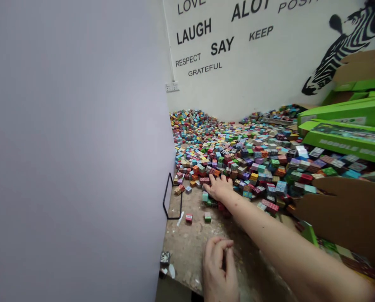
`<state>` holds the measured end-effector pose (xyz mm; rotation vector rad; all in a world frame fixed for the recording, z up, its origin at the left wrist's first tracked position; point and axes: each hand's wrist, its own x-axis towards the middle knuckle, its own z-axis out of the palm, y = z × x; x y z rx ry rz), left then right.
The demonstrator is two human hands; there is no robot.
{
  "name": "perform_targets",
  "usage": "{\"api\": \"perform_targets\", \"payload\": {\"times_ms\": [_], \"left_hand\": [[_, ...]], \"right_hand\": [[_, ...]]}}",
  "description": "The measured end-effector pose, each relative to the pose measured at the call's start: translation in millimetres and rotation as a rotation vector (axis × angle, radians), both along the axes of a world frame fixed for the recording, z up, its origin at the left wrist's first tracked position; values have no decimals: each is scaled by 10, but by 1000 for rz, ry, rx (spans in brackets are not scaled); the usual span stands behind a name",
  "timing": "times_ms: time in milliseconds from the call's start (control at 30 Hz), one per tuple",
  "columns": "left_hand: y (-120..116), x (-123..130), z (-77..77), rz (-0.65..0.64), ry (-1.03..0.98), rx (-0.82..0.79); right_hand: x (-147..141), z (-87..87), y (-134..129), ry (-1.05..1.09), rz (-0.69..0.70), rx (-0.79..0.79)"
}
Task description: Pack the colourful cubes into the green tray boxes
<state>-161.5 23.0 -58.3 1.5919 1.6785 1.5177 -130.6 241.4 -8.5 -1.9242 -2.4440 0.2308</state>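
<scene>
A large heap of small colourful printed cubes [218, 144] covers the surface up to the wall. My right hand [219, 187] reaches out onto the near edge of the heap, palm down with its fingers spread over the cubes. Closer to me, my left hand [219, 268] is held above the bare front part of the table [196, 241], its fingers curled towards the thumb; whether anything is inside is hidden. Between the hands lie a red and white cube [189, 218] and a green and white cube [208, 217], apart from the heap.
A pale panel [80, 151] fills the left side, with a black wire frame [165, 201] beside it. A dark patterned cube [165, 258] sits at the front left edge. Green boxes [347, 138] and a cardboard flap [344, 214] stand at the right.
</scene>
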Motion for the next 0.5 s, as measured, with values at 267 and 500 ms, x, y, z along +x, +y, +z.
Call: {"api": "perform_targets", "payload": {"times_ms": [267, 500], "left_hand": [[-11, 0, 40, -21, -12, 10], [0, -5, 70, -48, -16, -4]], "right_hand": [[-37, 47, -61, 14, 4, 55], [-122, -4, -21, 27, 5, 12]]}}
